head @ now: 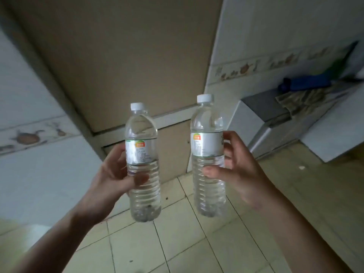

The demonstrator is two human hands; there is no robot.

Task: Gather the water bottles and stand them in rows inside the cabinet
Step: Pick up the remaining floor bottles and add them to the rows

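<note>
Gathering step: left hand (116, 174) gripping left bottle (142, 164), right hand (236, 170) gripping right bottle (208, 154), both upright above floor. Next: carry to cabinet, unseen here.

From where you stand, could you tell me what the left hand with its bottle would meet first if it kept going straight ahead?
Most likely the tan door directly behind the left bottle. The left hand has nothing visible between it and that panel, though the depth is hard to judge from this single view.
</note>
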